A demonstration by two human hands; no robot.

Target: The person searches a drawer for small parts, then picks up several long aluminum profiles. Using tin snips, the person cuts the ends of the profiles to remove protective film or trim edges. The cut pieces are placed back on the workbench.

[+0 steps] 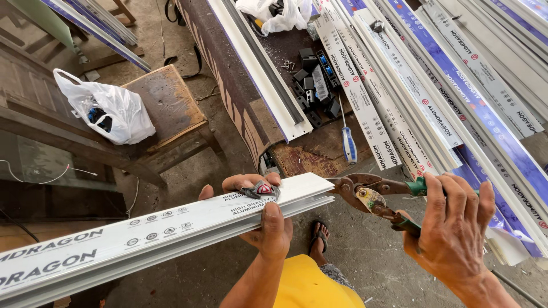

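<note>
My left hand (264,212) grips a long white metal profile (154,228) near its right end, thumb on top and fingers curled under it. The profile runs from the lower left up to the middle of the view. My right hand (454,225) holds metal snips with green handles (374,197). Their rusty jaws touch the profile's right end. A peeled scrap of printed film sits on the profile under my left fingertips.
A workbench (228,74) carries many long white and blue-filmed profiles (434,85), black plastic parts (313,85) and a blue-handled screwdriver (349,142). A white plastic bag (111,111) rests on a wooden stool (171,108). My sandalled foot (318,239) stands on the concrete floor.
</note>
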